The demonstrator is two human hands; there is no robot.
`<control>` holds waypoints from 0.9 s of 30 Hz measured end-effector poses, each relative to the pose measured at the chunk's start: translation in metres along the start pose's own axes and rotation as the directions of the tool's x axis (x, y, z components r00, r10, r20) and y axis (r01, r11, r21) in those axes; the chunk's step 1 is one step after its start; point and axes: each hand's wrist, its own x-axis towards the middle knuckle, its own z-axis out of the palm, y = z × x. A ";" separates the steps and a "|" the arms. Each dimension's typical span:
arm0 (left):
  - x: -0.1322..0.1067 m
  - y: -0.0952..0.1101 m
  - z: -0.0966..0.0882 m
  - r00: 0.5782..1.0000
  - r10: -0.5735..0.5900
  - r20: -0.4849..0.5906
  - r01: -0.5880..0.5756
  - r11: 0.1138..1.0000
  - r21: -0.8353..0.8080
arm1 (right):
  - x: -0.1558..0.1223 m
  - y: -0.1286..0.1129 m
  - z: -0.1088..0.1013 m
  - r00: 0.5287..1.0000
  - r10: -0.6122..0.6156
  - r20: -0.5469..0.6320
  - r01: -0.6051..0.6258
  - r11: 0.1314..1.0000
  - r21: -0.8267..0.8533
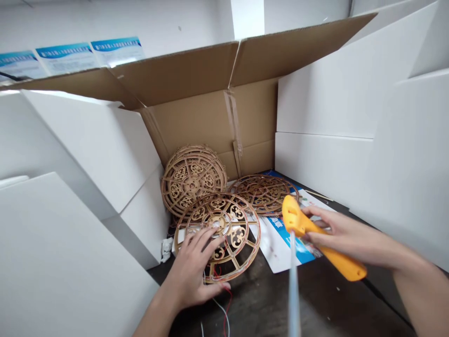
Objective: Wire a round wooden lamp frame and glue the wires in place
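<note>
My right hand [333,229] is closed round the handle of a yellow hot glue gun [296,217]. A long translucent glue stick [293,285] sticks out of the gun toward me. A round openwork wooden panel [250,252] with scroll cut-outs lies tilted in front of me. My left hand [196,264] holds it, with the fingers over its hub and lower left part and the thumb at the lower rim. Red and white wires run along the panel, and loose wire ends [227,309] hang below it. The gun is apart from the panel, to its right.
Behind stand a stack of similar round panels [192,180] and another panel lying flat [261,189]. White boards [322,107] and a brown cardboard sheet [196,121] enclose the dark table [259,304]. A printed sheet [275,257] lies under the gun; its black cord [386,302] trails right.
</note>
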 end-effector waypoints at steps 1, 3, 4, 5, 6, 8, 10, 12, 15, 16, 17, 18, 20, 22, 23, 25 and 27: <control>0.000 0.001 -0.001 1.000 -0.007 0.009 0.007 1.000 0.002 | -0.003 -0.002 0.005 0.992 -0.013 0.122 -0.004 0.990 0.141; 0.000 0.002 -0.002 1.000 -0.020 0.021 0.020 1.000 0.000 | -0.006 -0.006 0.016 0.948 -0.059 0.312 -0.066 0.925 0.375; -0.001 0.002 -0.002 0.999 -0.026 0.021 0.026 1.000 -0.003 | -0.007 -0.007 0.022 0.922 -0.092 0.377 -0.097 0.886 0.453; -0.001 0.002 -0.002 0.999 -0.032 0.020 0.032 0.999 -0.006 | -0.006 -0.009 0.028 0.882 -0.137 0.452 -0.131 0.849 0.512; -0.001 0.002 -0.001 0.999 -0.036 0.018 0.036 0.999 -0.007 | -0.004 -0.010 0.034 0.831 -0.192 0.522 -0.164 0.812 0.560; -0.001 0.002 -0.001 0.999 -0.039 0.013 0.039 0.999 -0.003 | 0.002 -0.013 0.045 0.729 -0.293 0.619 -0.224 0.752 0.620; -0.001 0.001 0.000 0.999 -0.037 0.009 0.037 0.999 0.002 | 0.013 -0.016 0.054 0.679 -0.355 0.643 -0.263 0.700 0.664; 0.000 0.001 0.001 0.999 -0.031 0.010 0.031 1.000 0.000 | 0.023 -0.018 0.064 0.657 -0.385 0.648 -0.316 0.640 0.700; 0.001 0.000 0.001 0.999 -0.026 0.024 0.026 1.000 -0.004 | 0.032 -0.015 0.081 0.597 -0.467 0.652 -0.448 0.480 0.754; 0.002 -0.001 0.001 0.999 -0.027 0.025 0.027 1.000 -0.002 | 0.032 -0.011 0.087 0.585 -0.488 0.648 -0.485 0.430 0.762; 0.002 -0.001 0.002 0.999 -0.027 0.024 0.027 1.000 0.000 | 0.031 -0.007 0.093 0.574 -0.502 0.647 -0.514 0.394 0.762; 0.002 -0.002 0.003 1.000 -0.024 0.020 0.024 1.000 0.002 | 0.029 -0.002 0.098 0.572 -0.502 0.649 -0.532 0.374 0.759; 0.002 -0.004 0.005 1.000 -0.009 0.008 0.009 1.000 0.004 | 0.023 0.008 0.107 0.585 -0.453 0.673 -0.558 0.378 0.739; 0.001 -0.006 0.007 1.000 0.009 -0.008 -0.009 1.000 0.005 | 0.020 0.014 0.113 0.597 -0.418 0.684 -0.561 0.392 0.729; 0.000 -0.007 0.008 1.000 0.015 -0.017 -0.015 1.000 0.008 | 0.019 0.015 0.114 0.606 -0.425 0.672 -0.551 0.385 0.740; 0.000 -0.009 0.010 0.999 0.027 -0.030 -0.026 1.000 0.016 | 0.020 0.013 0.114 0.617 -0.477 0.626 -0.517 0.354 0.779; 0.000 -0.010 0.010 0.999 0.038 -0.037 -0.037 0.999 0.021 | 0.023 0.008 0.110 0.612 -0.521 0.594 -0.486 0.344 0.803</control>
